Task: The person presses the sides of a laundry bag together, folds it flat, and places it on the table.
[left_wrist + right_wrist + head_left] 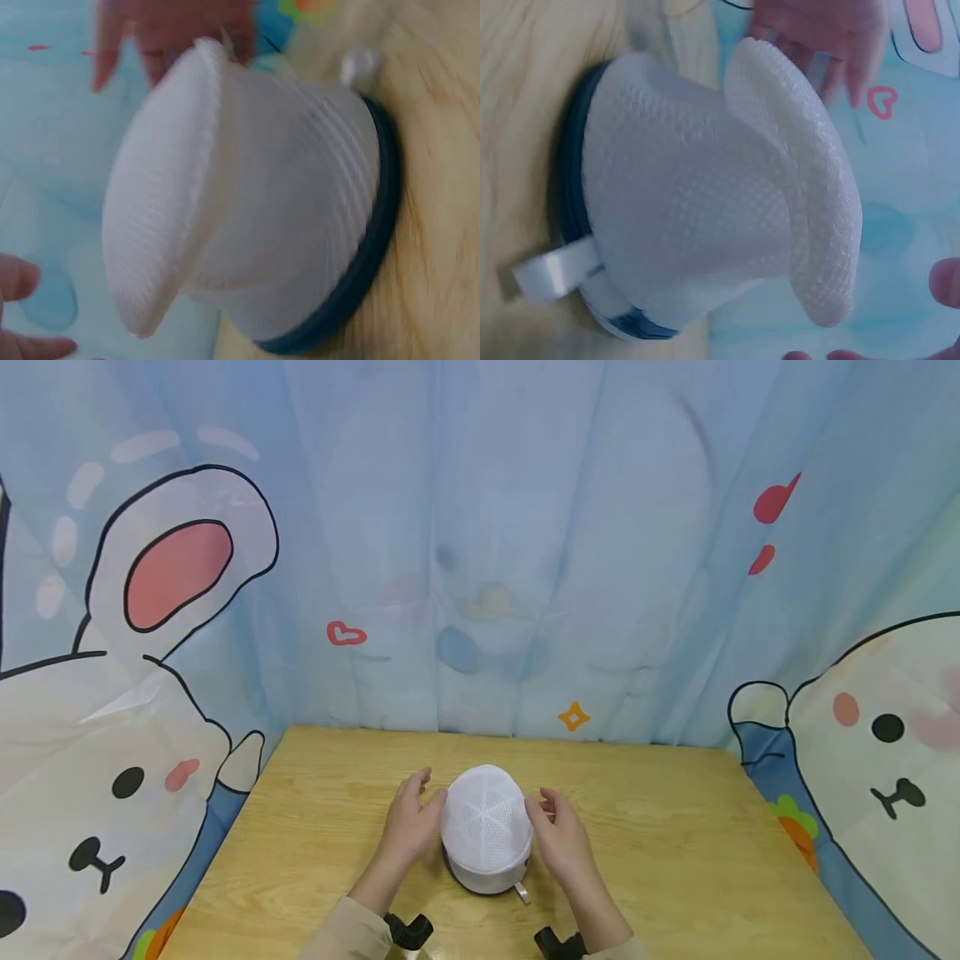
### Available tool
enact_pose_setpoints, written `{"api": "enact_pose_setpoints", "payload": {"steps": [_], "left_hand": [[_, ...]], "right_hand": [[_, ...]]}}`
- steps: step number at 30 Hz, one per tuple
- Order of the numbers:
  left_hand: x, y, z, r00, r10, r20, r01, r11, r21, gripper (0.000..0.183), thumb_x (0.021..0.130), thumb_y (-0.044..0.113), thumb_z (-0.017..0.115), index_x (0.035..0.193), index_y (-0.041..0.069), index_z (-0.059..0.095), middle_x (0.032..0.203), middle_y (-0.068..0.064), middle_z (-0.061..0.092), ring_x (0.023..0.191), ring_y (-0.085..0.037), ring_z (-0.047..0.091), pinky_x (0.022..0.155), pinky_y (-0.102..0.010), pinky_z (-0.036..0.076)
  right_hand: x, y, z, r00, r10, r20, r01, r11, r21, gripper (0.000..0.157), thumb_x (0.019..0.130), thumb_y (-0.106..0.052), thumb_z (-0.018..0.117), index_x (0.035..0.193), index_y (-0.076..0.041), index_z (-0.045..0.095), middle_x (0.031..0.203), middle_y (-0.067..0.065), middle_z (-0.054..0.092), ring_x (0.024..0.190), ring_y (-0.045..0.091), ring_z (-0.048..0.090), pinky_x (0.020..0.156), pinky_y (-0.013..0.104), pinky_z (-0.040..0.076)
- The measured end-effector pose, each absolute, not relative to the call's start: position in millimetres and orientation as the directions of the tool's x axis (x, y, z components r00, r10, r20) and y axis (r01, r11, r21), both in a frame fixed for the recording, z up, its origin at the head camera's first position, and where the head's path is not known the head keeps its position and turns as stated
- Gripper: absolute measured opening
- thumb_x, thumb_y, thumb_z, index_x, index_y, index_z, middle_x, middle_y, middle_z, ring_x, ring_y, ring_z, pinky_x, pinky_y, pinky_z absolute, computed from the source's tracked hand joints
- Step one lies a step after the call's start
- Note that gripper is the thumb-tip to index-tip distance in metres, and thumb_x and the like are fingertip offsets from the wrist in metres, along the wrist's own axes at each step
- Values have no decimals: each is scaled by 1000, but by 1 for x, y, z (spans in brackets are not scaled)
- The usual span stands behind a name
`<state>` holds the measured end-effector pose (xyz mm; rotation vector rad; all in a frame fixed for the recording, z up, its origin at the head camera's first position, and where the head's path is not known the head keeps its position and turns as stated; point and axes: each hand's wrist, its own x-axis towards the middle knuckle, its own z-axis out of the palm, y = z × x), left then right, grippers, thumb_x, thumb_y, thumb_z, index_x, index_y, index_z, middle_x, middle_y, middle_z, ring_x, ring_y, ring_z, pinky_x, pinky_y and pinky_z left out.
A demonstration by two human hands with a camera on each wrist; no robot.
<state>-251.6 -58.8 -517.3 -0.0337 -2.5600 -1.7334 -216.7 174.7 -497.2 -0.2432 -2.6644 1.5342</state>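
A white mesh cap [486,818] stands on the table, its crown bulging over the lower part. Around its bottom edge runs a dark blue-green band [375,240], and a pale strap end [555,270] sticks out from that edge. My left hand [412,820] is at the cap's left side with fingers loosely bent. On the opposite side my right hand [558,837] is held much the same way. Both wrist views show fingers apart from the cap; whether the thumbs touch it in the head view I cannot tell. Neither hand grips anything.
The wooden table [675,835] has a light grain and ends at a blue curtain [480,527] printed with cartoon animals, which also hangs at both sides. Black wrist mounts [409,932] sit near each sleeve.
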Motion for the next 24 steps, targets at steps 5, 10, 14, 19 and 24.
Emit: {"api": "enact_pose_setpoints", "payload": {"steps": [5,10,14,19,24], "left_hand": [[-254,-49,-512,-941,148,304,329,603,726,63,112,30,54,166,1,37,172,-23,37,161,-45,33,129,-65,31],[-254,-39,-515,-896,327,300,440,744,503,70,114,37,44,169,-3,26,178,-24,22,168,-42,17,134,-60,21],[-252,-33,-519,-880,399,256,473,781,408,69,116,39,39,169,-4,24,179,-24,16,168,-43,13,134,-61,21],[-249,-28,-526,-877,417,239,479,788,386,67,117,38,37,169,-1,24,179,-24,15,168,-43,13,133,-61,23],[-248,-27,-531,-879,415,234,476,785,397,65,117,36,35,170,0,24,180,-22,13,168,-42,13,134,-60,21]], "right_hand": [[-223,165,-491,-987,-12,159,-118,722,-682,69,113,-34,50,166,6,31,170,30,37,159,54,30,127,72,26],[-227,152,-494,-947,-216,238,-301,857,-418,72,113,-33,49,166,9,24,176,28,24,164,56,11,129,74,17],[-226,146,-496,-933,-282,226,-342,889,-305,71,115,-36,47,167,7,26,177,26,20,165,54,6,129,74,17],[-224,143,-499,-933,-305,193,-348,902,-255,70,116,-39,44,167,5,27,178,24,18,166,52,6,130,72,19],[-223,143,-504,-937,-312,154,-343,905,-252,68,116,-37,43,168,3,27,180,22,14,166,52,4,130,73,17]]}}
